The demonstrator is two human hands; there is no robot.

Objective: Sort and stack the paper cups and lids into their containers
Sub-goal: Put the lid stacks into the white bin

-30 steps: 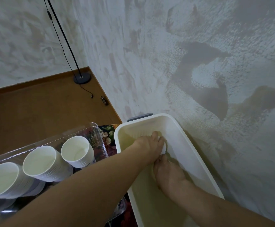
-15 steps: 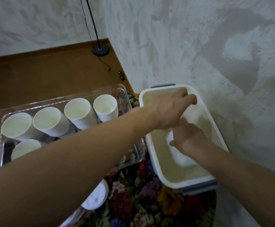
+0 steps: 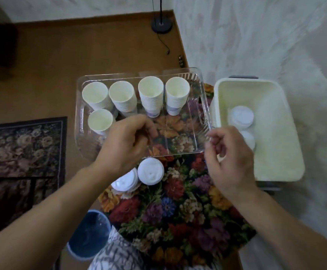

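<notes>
While both hands hang loosely curled and hold nothing: reach next, by judgement, for loose lids (image 3: 137, 177) on floral cloth (image 3: 178, 207); lift whole, square the edges, lower flat. Left to right: clear ribbed plastic tray (image 3: 201, 112) with five nested paper cup stacks (image 3: 151, 96), rims up; left hand (image 3: 127, 145) over tray's near edge; right hand (image 3: 230, 162) beside white tub (image 3: 287, 133), matte, round-cornered, holding stacked lids (image 3: 241, 117).

A floral cloth (image 3: 178, 211) covers the table — blue bucket (image 3: 88, 233) beside it.
</notes>
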